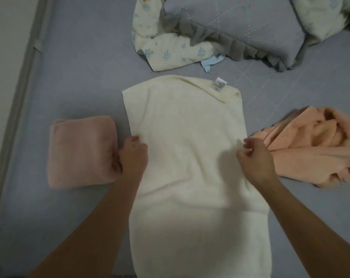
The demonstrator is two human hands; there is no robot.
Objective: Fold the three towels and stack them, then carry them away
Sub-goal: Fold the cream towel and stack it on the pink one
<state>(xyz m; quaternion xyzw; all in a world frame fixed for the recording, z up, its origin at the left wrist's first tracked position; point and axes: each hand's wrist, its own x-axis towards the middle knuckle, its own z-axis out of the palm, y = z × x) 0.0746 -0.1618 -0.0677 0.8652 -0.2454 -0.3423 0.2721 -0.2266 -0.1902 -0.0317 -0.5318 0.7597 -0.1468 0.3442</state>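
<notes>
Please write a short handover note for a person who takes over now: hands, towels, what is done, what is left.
Left hand and right hand each pinch a side edge of the cream towel, which lies long and flat on the bed.
Pink towel: folded, to the left.
Peach towel: crumpled, to the right.
Done: one towel folded.
Left: finish folding the cream one, fold the peach one, stack all three, carry away.

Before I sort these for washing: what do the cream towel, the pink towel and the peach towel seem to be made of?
Cream towel: looks like soft matte terry, probably cotton; fuzzy surface, sewn care tag at the far edge.
Pink towel: plush, matte pile, maybe microfibre or cotton; its folded edges look thick and rounded.
Peach towel: similar fleecy cloth, lying in soft, limp folds.
The fibre itself cannot be read.
</notes>
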